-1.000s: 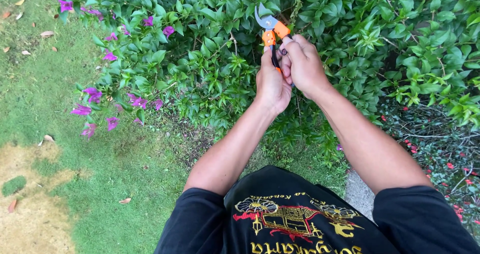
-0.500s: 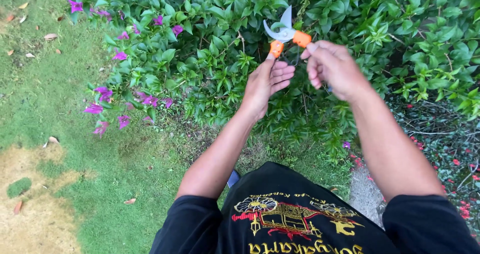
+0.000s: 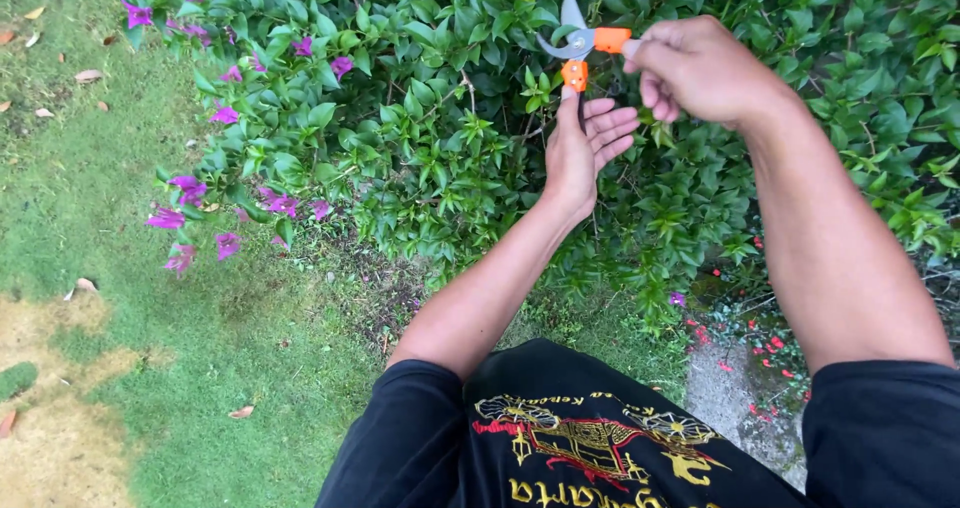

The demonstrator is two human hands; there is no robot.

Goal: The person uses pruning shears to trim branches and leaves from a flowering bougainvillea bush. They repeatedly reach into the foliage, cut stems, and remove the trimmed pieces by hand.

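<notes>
Orange-handled pruning shears (image 3: 583, 46) with grey blades are held over a green bush (image 3: 440, 118), blades spread apart. My right hand (image 3: 700, 68) is closed around the upper handle. My left hand (image 3: 585, 148) holds the lower handle against its palm, fingers partly extended. The blade tips point up into the leaves at the top of the view. Most of both handles is hidden by my hands.
The bush carries purple flowers (image 3: 190, 188) on its left side. Grass (image 3: 150, 318) with bare sandy patches (image 3: 60, 448) lies to the left. Low red-flowered plants (image 3: 770, 338) and a grey stone (image 3: 720, 388) sit at the right. Dry leaves dot the grass.
My hands were together with the shears' blades closed; they have since pulled apart, spreading the handles and blades. My right hand rose and moved right.
</notes>
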